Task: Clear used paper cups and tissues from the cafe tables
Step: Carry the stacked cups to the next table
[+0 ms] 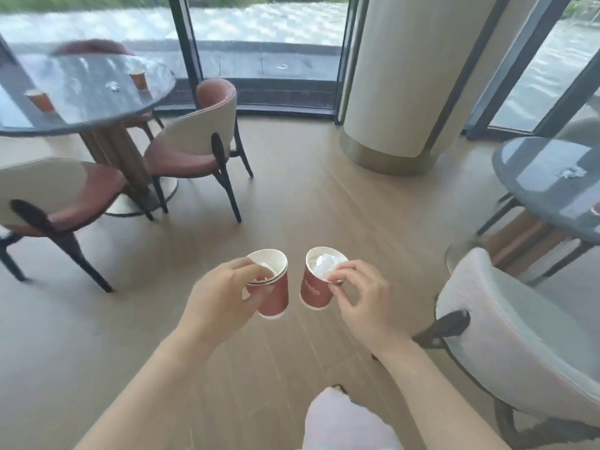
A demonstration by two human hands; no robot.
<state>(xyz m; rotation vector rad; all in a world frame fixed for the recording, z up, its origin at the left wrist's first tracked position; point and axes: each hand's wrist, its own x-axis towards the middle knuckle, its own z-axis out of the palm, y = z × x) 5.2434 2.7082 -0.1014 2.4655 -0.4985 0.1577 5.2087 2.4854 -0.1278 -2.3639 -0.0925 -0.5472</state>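
My left hand grips a stack of red paper cups by the rim, a bit of tissue inside. My right hand pinches the rim of another red paper cup with a crumpled white tissue stuffed in it. Both are held over the floor in front of me. On the round dark table at the left stand two red cups and a crumpled tissue. The round table at the right holds a tissue and a cup cut off by the frame edge.
Two red-seated chairs stand around the left table. A grey chair is close on my right. A wide cream column rises ahead before floor-to-ceiling windows. Wooden floor lies between the tables.
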